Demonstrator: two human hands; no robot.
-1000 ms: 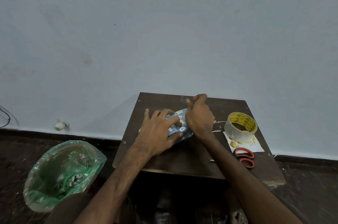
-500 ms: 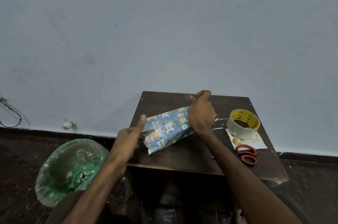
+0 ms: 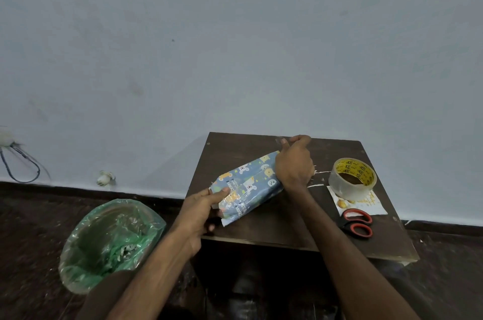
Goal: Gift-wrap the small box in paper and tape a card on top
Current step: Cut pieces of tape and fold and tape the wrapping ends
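My left hand [image 3: 201,208] grips the near end of the wrapped box [image 3: 251,183], thumb on top and fingers curled beneath, with the box aslant over the small dark table [image 3: 287,230]. My right hand [image 3: 294,162] rests on the box's far end, its curled fingertips pinching a strip of clear tape [image 3: 280,140]. To the right, the tape roll [image 3: 351,179] sits on the card [image 3: 366,206], with the scissors [image 3: 358,223] just in front.

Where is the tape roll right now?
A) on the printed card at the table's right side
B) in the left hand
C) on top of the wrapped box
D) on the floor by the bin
A: the tape roll stands on the card at the right side of the table, with the scissors beside it.
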